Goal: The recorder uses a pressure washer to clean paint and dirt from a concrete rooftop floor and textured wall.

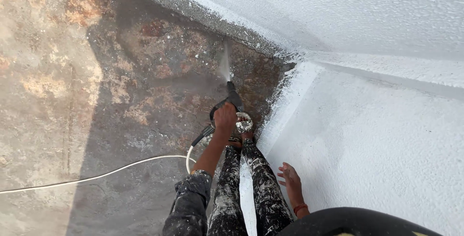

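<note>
White-coated walls (377, 134) meet in a corner above a stained brown and grey floor (72, 96), with a rough grey band running along the foot of the far wall. Close to that corner the person stands on the floor, looking down at paint-spattered dark trousers (241, 187) and sandalled feet.

The left hand (225, 118) is clenched around the grip of a spray gun (232, 101), a dark tool with its nozzle aimed away from the person toward the corner. A thin fan of white spray (224, 64) leaves the nozzle and reaches toward the grey band at the base of the far wall. Just beside the gun's grip, on the side nearer the corner, sits a round paint-crusted fitting (244, 122); what it is exactly cannot be told. A white hose (96, 175) leaves the rear of the gun, loops by the left forearm and trails across the floor, well away from the corner, out of the left edge of the view.

The right hand (290, 177) is released and holds nothing, fingers loosely spread, hanging beside the right leg and near the white side wall. A red band (300, 208) circles its wrist.
</note>
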